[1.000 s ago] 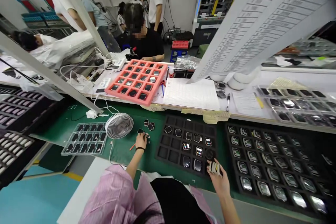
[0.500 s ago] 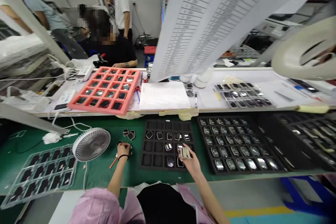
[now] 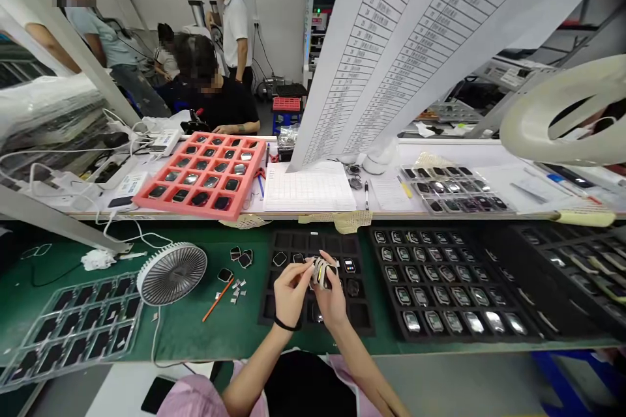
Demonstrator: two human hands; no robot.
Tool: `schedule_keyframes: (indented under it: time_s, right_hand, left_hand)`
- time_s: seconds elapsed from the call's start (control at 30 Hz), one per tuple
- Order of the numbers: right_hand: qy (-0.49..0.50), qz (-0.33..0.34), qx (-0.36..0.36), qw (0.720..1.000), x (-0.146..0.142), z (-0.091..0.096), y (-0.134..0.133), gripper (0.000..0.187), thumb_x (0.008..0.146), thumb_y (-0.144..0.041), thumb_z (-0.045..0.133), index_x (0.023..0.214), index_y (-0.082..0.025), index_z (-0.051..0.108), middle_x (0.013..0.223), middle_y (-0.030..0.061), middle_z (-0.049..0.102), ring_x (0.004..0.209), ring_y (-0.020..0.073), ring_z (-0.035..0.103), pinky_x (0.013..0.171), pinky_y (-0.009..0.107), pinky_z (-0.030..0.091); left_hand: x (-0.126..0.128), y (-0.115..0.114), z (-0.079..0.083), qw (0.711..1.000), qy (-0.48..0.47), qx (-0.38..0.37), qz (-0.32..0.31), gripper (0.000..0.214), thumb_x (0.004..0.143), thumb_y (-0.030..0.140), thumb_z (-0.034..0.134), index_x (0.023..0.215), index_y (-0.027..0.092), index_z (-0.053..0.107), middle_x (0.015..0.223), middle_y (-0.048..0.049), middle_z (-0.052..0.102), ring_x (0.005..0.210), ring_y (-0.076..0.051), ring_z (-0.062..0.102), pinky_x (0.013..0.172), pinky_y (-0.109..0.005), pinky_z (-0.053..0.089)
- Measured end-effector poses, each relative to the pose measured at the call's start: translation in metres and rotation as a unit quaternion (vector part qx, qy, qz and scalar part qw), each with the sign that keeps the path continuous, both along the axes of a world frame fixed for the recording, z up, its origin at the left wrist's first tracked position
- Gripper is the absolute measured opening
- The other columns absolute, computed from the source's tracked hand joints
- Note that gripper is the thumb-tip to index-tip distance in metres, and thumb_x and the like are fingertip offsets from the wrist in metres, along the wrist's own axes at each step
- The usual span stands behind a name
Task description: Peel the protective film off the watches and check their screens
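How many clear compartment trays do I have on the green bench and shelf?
2: the bench tray, left of the fan; the shelf tray, right of the ruled sheet. The wrapped stack at far left may hide more.

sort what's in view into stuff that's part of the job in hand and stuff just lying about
Likely part of the job:
small pale stack in the right fingers, left fingers touching it
black foam tray beneath
lit-screen watch in that tray

Seemingly just lying about:
desk fan
crumpled white wad
pen
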State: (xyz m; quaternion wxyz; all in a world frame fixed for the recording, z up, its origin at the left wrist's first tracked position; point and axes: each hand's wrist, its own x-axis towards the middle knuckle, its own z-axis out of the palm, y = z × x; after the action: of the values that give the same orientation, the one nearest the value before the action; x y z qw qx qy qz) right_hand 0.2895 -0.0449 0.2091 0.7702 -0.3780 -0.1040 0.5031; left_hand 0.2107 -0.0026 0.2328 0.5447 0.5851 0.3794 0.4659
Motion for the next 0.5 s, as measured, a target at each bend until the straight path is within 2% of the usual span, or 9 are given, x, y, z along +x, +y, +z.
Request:
schedule_keyframes:
  time_s: [0.13,0.3,0.5]
  right_hand:
    - [-0.013,-0.028,0.007,1.0,-0.0032,0.0062,-0.002,0.044,0.08,-0.039,0.061,0.122,-0.027,0.053,0.095,0.0035,0.067,0.086,0.0206,0.062,0.08,0.038,0.047]
    - [-0.039,-0.018,0.013,0.999,-0.0061,0.0056,-0.0062,0.046,0.081,-0.038,0.061,0.125,-0.027,0.05,0.103,0.0052,0.065,0.096,0.0224,0.061,0.083,0.038,0.046]
    - [-0.052,-0.028,0.026,0.998,-0.0072,0.0073,-0.0075,0.042,0.082,-0.038,0.06,0.122,-0.027,0.051,0.103,0.0042,0.066,0.097,0.0219,0.061,0.085,0.039,0.047]
  left_hand:
    - [0.0013,0.0002,0.0007,0.999,-0.009,0.004,0.035,0.017,0.078,0.031,0.069,0.085,0.018,0.077,0.08,-0.0066,0.07,0.057,-0.012,0.059,0.051,-0.023,0.05]
    - [0.0057,-0.0032,-0.0006,0.998,-0.02,0.016,0.05,0.011,0.076,0.026,0.07,0.08,0.018,0.077,0.08,-0.0069,0.072,0.07,-0.016,0.066,0.058,-0.022,0.053]
    - [0.0048,-0.0061,0.0002,0.997,-0.036,0.012,0.067,0.013,0.077,0.028,0.07,0.083,0.018,0.077,0.08,-0.0064,0.071,0.063,-0.013,0.062,0.049,-0.021,0.048]
